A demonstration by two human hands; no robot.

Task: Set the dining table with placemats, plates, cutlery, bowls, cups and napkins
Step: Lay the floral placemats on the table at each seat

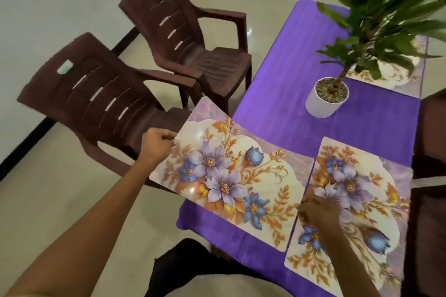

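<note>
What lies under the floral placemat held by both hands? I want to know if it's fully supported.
Under the held floral placemat only the purple tablecloth shows; its left part juts past the table edge. Anything beneath is hidden.

Glossy floral placemat at 6 o'clock; matt purple cloth; ribbed brown plastic chairs at 9 o'clock

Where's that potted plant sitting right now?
The potted plant stands on the purple tablecloth in the head view's upper right, beyond the two near floral placemats, in front of a third.
</note>
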